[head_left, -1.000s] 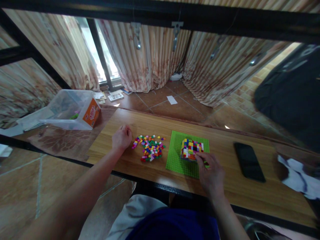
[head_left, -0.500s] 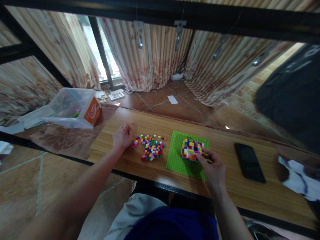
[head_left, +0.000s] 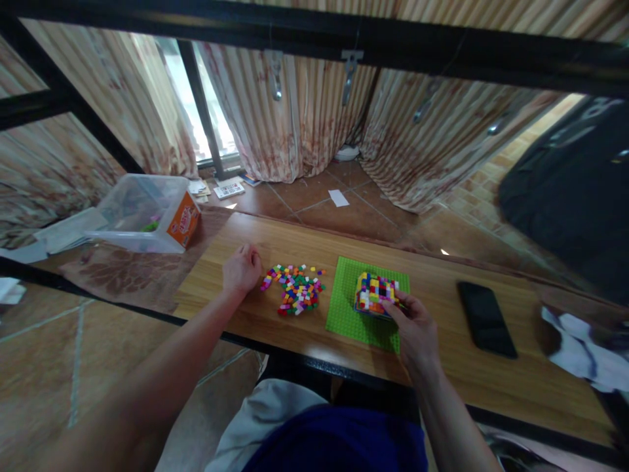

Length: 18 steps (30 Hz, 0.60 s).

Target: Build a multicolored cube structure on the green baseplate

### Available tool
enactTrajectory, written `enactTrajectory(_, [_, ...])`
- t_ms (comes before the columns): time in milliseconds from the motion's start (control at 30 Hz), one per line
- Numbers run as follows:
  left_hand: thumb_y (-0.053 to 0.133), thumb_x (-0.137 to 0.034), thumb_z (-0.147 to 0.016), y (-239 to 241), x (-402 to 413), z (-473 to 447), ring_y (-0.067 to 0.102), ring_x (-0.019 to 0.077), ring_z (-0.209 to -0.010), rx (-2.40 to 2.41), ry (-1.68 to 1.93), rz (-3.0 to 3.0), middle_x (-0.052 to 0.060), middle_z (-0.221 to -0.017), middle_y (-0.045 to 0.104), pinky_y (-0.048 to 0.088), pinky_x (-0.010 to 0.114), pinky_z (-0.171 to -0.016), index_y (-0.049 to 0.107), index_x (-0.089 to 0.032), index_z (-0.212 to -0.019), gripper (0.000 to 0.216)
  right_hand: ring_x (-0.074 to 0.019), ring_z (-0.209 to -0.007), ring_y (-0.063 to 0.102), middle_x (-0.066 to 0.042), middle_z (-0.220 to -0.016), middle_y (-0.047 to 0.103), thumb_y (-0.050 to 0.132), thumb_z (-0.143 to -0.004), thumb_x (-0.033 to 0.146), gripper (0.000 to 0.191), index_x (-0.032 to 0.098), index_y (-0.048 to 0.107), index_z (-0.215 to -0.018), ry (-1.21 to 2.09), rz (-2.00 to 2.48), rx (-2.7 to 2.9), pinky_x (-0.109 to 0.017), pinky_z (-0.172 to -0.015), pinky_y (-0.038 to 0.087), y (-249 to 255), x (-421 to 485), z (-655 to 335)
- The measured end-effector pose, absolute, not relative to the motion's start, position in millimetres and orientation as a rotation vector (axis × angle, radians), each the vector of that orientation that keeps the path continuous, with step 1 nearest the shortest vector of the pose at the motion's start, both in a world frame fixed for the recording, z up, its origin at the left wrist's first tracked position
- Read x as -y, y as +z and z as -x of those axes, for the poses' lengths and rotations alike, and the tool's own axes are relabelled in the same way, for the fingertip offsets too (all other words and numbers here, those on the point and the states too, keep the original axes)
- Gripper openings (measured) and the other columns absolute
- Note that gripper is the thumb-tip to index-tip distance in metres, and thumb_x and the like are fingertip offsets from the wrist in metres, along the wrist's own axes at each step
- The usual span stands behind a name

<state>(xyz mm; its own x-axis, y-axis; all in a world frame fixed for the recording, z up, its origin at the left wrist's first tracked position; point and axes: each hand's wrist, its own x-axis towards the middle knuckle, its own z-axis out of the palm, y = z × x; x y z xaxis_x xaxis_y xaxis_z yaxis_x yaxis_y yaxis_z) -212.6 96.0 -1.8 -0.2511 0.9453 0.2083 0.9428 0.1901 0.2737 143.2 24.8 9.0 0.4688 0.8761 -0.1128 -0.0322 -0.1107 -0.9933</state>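
Observation:
A block built of small many-coloured bricks [head_left: 376,292] stands on a green baseplate [head_left: 348,311] on the wooden table [head_left: 304,328]. My right hand [head_left: 417,331] grips the block's near right corner, thumb and fingers closed on it. A loose heap of coloured bricks [head_left: 295,288] lies left of the plate. My left hand [head_left: 240,270] rests curled on the table just left of that heap; nothing shows in it.
A black phone [head_left: 485,319] lies right of the plate. A clear plastic tub with an orange label [head_left: 147,213] stands at the far left on a brown cloth. White cloth [head_left: 580,351] lies at the right end. Curtains hang behind.
My right hand has slid from the block's near side to its right corner and closed on it. The left hand has stayed put.

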Motion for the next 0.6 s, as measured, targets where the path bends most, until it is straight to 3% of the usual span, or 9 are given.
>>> enactTrajectory(167, [0.043,-0.022,-0.093,-3,-96,213,0.065,0.0227,-0.091,-2.421,0.552,-1.906,0.009,-0.102,0.068,0.042,0.031,-0.068,0.062,-0.020,-0.097,0.020,-0.0153,-0.080,0.065,-0.004,-0.094,0.072,0.083,-0.063,0.045,0.049,0.018,0.070,-0.102,0.916,1.470,0.812,-0.032,-0.076,0.053,12,-18,-148])
enactTrajectory(300, [0.043,-0.023,-0.093,-4,-96,213,0.065,0.0225,-0.091,-2.413,0.563,-1.899,0.008,-0.103,0.068,0.042,0.031,-0.068,0.062,-0.021,-0.096,0.020,-0.0159,-0.073,0.064,-0.005,-0.085,0.071,0.073,-0.075,0.046,0.041,0.016,0.069,-0.102,0.651,1.561,0.912,-0.031,-0.070,0.052,25,-7,-146])
enactTrajectory(467, [0.043,-0.025,-0.093,-3,-96,212,0.065,0.0233,-0.091,-2.422,0.547,-1.883,0.009,-0.103,0.068,0.043,0.031,-0.068,0.063,-0.021,-0.097,0.021,-0.0203,-0.088,0.067,-0.007,-0.095,0.072,0.063,-0.086,0.040,0.022,0.020,0.071,-0.091,0.503,1.485,1.360,-0.036,-0.082,0.054,43,4,-114])
enactTrajectory(600, [0.042,-0.024,-0.094,-3,-95,212,0.064,0.0228,-0.092,-2.414,0.542,-1.895,0.009,-0.101,0.068,0.044,0.031,-0.070,0.063,-0.020,-0.097,0.021,-0.0201,-0.088,0.066,-0.007,-0.095,0.072,0.052,-0.091,0.030,0.021,0.022,0.071,-0.095,0.532,1.408,1.759,-0.037,-0.082,0.053,37,0,-82])
